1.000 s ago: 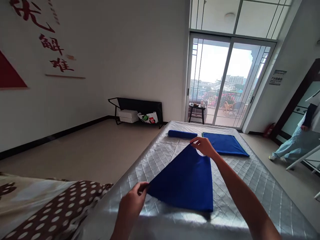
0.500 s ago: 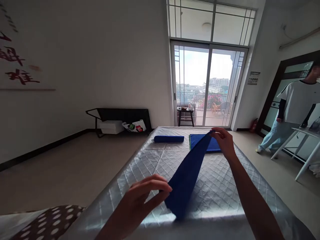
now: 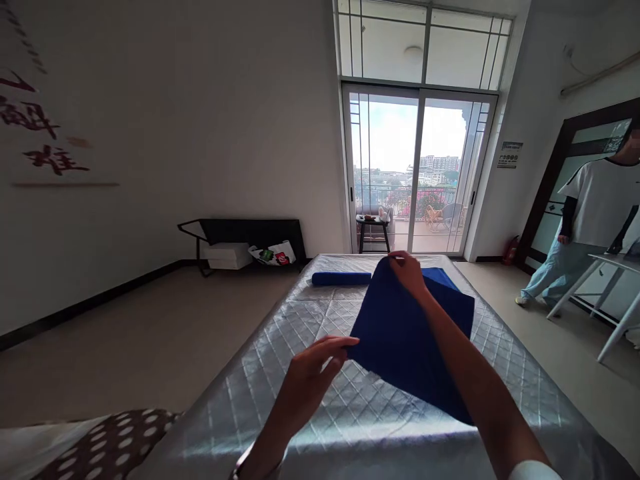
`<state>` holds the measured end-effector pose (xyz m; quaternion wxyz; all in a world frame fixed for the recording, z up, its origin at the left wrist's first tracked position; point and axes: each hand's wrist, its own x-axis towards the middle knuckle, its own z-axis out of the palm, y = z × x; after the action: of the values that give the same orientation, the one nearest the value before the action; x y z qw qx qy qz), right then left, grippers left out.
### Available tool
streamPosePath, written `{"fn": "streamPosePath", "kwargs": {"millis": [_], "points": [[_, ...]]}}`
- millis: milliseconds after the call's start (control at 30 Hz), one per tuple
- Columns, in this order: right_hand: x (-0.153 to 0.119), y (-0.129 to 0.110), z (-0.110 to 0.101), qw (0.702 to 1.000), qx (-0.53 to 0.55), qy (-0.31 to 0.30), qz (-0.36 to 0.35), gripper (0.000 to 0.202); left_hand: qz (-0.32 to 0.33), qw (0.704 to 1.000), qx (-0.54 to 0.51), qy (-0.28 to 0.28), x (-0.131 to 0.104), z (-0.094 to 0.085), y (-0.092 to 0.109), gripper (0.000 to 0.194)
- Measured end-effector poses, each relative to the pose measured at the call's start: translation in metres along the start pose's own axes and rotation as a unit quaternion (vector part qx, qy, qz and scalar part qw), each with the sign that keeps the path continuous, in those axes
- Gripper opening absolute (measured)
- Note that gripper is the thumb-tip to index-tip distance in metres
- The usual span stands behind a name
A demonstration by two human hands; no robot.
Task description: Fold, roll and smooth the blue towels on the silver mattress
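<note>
A dark blue cloth [image 3: 400, 340] is spread in the air over the bed, held by two of its corners. My left hand [image 3: 317, 367] pinches the near left corner between thumb and fingers. The far left corner is gripped by my right hand [image 3: 409, 273], whose forearm crosses over the cloth and hides part of it. Beyond it lies a folded blue cloth [image 3: 440, 277], mostly covered from view. A rolled blue cloth [image 3: 341, 279] rests at the far left of the bed.
The bed [image 3: 300, 327] has a silver quilted cover. A brown polka-dot fabric [image 3: 110, 443] lies at lower left. Against the wall stands a black rack [image 3: 253, 231] with a white box [image 3: 227, 255]. A person [image 3: 600, 207] stands at right beside a white table [image 3: 617, 263].
The held cloth has swung from a narrow hanging strip to a wide sheet stretching right. My right hand has moved left, and my left hand slightly up and right.
</note>
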<state>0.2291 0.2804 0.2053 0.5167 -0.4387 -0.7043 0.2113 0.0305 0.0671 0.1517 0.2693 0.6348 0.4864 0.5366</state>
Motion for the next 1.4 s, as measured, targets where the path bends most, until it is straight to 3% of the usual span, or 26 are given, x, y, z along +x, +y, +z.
{"fn": "streamPosePath", "kwargs": {"millis": [100,167,233,333,500,600,700,900,1100,1267,1400], "points": [[-0.025,0.016,0.064,0.985,-0.013,-0.174,-0.019,0.029,-0.113,0.993,0.020,0.031,-0.025,-0.016,-0.066,0.042],[-0.054,0.027,0.085,0.973,-0.015,-0.227,-0.023,0.030,-0.190,0.979,0.065,0.039,-0.043,-0.024,-0.105,0.047],[-0.085,0.038,0.082,0.963,-0.046,-0.266,-0.018,0.025,-0.235,0.964,0.120,0.044,-0.058,-0.031,-0.133,0.049],[-0.136,0.059,0.042,0.953,-0.103,-0.286,0.005,0.019,-0.252,0.950,0.174,0.054,-0.071,-0.038,-0.151,0.052],[-0.227,0.100,-0.051,0.943,-0.181,-0.265,0.085,0.018,-0.242,0.957,0.149,0.055,-0.078,-0.042,-0.153,0.049],[-0.267,0.110,-0.081,0.943,-0.190,-0.251,0.106,0.021,-0.252,0.958,0.114,0.079,-0.082,-0.041,-0.160,0.047],[-0.283,0.103,-0.086,0.948,-0.185,-0.236,0.112,0.021,-0.262,0.958,0.066,0.093,-0.082,-0.043,-0.167,0.050],[-0.281,0.079,-0.081,0.960,-0.164,-0.201,0.105,0.028,-0.237,0.966,0.011,0.099,-0.076,-0.045,-0.166,0.055],[-0.275,0.072,-0.087,0.984,-0.063,-0.128,0.107,0.035,-0.202,0.966,0.112,0.121,-0.069,-0.040,-0.149,0.046],[-0.269,0.061,-0.089,0.995,-0.081,-0.064,0.004,0.032,-0.090,0.966,0.190,0.149,-0.060,-0.041,-0.138,0.047],[-0.264,0.050,-0.092,0.986,-0.130,-0.015,-0.099,0.028,0.000,0.957,0.244,0.156,-0.053,-0.049,-0.128,0.053]]}}
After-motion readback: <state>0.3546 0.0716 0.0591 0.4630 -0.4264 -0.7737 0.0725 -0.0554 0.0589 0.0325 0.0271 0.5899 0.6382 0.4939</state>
